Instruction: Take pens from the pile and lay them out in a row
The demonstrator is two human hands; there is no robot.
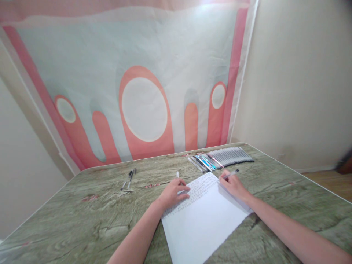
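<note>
A green table (82,220) stands by a pink and white wall cloth (143,73). The left hand (174,192) lies flat, fingers open, on the paper (203,220). The right hand (233,185) fingers pinch a pen (230,174) at the paper's top. More pens (222,157) lie behind.

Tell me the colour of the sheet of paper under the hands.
White paper, handwriting on its far part; head view.

You are in a plain room of a home, set up as a writing corner. A fabric hanging (143,84) with pink arches and pale circles covers the wall ahead, bare cream walls (297,80) meet it, and wooden flooring (330,181) shows at the right. The surface (82,220) has a green wood-grain print and carries a row of pens (222,157) and a sheet of paper (203,220).
</note>
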